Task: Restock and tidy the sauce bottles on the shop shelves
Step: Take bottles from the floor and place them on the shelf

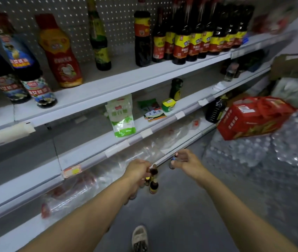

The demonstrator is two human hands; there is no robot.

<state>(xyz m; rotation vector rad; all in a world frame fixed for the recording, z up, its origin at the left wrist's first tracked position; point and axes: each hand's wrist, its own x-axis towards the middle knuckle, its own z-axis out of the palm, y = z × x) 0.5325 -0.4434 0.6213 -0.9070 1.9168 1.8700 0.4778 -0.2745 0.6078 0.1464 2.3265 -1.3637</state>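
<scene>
My left hand (pixel 138 170) grips the necks of small dark sauce bottles (pixel 153 186) that hang below it, low in front of the shelves. To the right, my right hand (pixel 188 161) holds another small bottle (pixel 173 161) with a blue label and a red cap. On the top shelf (pixel 144 77) stand a row of dark bottles with yellow and red labels (pixel 195 42), a red squeeze bottle (pixel 61 55), a green bottle (pixel 100 44) and blue-labelled dark bottles (pixel 26 70). Motion blurs the frame.
The middle shelf (pixel 162 122) carries a green and white pouch (pixel 122 117), flat packets (pixel 152 110) and a small green box (pixel 168 104). Clear plastic wrap (pixel 93 180) lies on the bottom shelf. On the floor at right are shrink-wrapped water packs (pixel 253 153), a red carton (pixel 253 117) and a cardboard box (pixel 293 66).
</scene>
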